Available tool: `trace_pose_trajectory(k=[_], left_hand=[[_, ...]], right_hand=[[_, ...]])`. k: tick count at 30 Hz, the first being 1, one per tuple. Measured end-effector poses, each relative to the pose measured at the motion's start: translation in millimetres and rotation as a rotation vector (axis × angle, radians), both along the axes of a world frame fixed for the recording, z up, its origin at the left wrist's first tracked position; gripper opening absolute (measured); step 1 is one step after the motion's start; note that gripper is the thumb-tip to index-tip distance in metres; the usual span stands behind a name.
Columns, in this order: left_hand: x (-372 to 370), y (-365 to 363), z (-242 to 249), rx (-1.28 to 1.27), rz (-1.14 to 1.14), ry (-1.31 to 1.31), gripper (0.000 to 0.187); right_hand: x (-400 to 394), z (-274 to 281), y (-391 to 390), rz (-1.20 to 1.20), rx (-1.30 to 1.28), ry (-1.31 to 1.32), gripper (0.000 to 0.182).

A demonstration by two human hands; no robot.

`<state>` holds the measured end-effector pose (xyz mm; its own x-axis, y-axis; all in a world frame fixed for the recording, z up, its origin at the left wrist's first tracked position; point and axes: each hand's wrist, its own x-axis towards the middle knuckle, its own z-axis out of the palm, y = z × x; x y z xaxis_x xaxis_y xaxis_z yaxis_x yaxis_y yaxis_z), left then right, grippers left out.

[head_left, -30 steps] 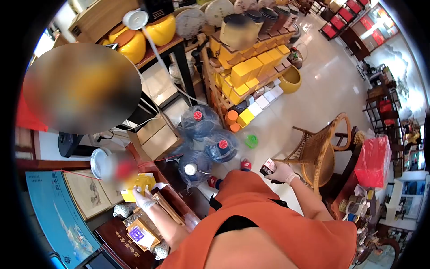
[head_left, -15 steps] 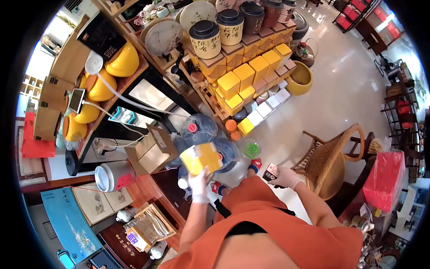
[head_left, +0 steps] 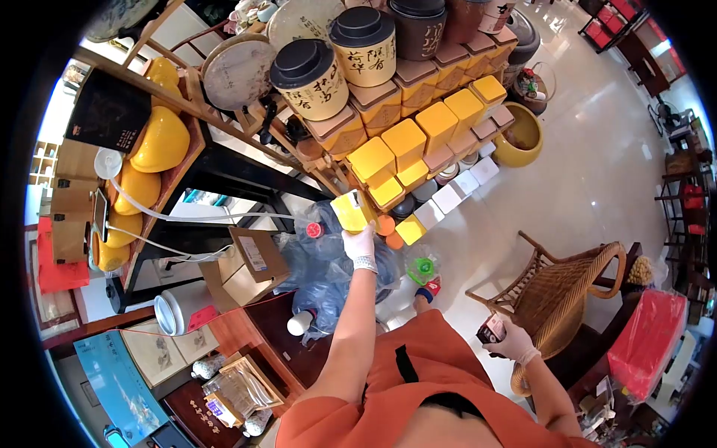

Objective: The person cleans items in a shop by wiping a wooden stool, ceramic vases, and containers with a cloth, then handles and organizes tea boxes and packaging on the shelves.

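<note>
Gloved in white, my left hand (head_left: 360,245) reaches forward and is closed on a yellow box (head_left: 349,212). That box is beside the lower left end of the stepped display, near two orange round items (head_left: 385,225). Rows of yellow boxes (head_left: 436,125) and white boxes (head_left: 448,200) fill the display steps. Out to the right, my right hand (head_left: 517,343), also in a white glove, grips a small dark-and-pink box (head_left: 493,328) beside the rattan chair (head_left: 567,295).
Large black-lidded canisters (head_left: 363,48) top the display. Clear plastic water jugs (head_left: 317,306) and an open cardboard carton (head_left: 250,261) stand below my left arm. A yellow pot (head_left: 520,142) sits on the floor at the display's right end.
My left hand has moved forward and right with the yellow box, toward the display. The right hand has shifted right and lower in view, still gripping the small box. The view has turned.
</note>
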<state>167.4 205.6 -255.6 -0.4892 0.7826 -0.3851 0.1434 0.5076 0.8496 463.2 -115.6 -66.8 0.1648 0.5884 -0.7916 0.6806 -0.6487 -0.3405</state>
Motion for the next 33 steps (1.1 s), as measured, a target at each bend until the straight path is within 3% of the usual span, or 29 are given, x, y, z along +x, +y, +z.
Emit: trace_pose_trajectory(k=[6,9,15,18,19,22,26,28,30,32,33], left_hand=[[9.1,20.6,-24.7,0.002,0.049,0.032,0.056],[19.6,27.2,-10.3,-0.011,0.084,-0.01,0.057],[19.1,40.2,-35.1,-0.028,0.014,-0.021,0.059],[23.3,46.8,-36.4,0.127,0.05,-0.148,0.038],[22.5,47.6,-33.7,0.142,0.111,-0.386,0.034],[15.4,40.1,-13.0,0.091,0.218,-0.782,0.058],[15.7,28.3,-17.6,0.018,0.255,-0.662,0.068],[17.7,7.1,-8.0,0.06,0.201,-0.451,0.072],[11.9,-23.7,23.7,-0.174,-0.109,-0.22,0.064],[7.5,-54.1,41.2,-0.276,-0.44,-0.495,0.054],[7.8,-71.3,59.6,-0.231,-0.441,-0.705,0.053]], right_hand=[[-8.7,-1.5,-0.9,0.004,-0.091,-0.024,0.068],[-7.8,-2.4,-1.0,0.016,-0.087,-0.013,0.067],[-3.3,-2.2,1.7,-0.012,0.008,0.014,0.065],[-5.1,-5.9,3.1,-0.024,-0.044,-0.001,0.059],[-6.3,-6.2,3.3,-0.01,-0.045,-0.013,0.058],[-15.0,1.8,15.0,-0.011,-0.014,-0.002,0.054],[-33.5,12.8,42.6,0.074,0.038,-0.053,0.054],[-45.5,11.6,59.1,0.043,0.143,-0.021,0.053],[-55.8,-4.7,81.3,0.032,0.297,-0.012,0.05],[-86.5,2.8,129.6,0.03,0.422,0.021,0.05],[-106.3,16.3,155.5,-0.064,0.335,0.055,0.046]])
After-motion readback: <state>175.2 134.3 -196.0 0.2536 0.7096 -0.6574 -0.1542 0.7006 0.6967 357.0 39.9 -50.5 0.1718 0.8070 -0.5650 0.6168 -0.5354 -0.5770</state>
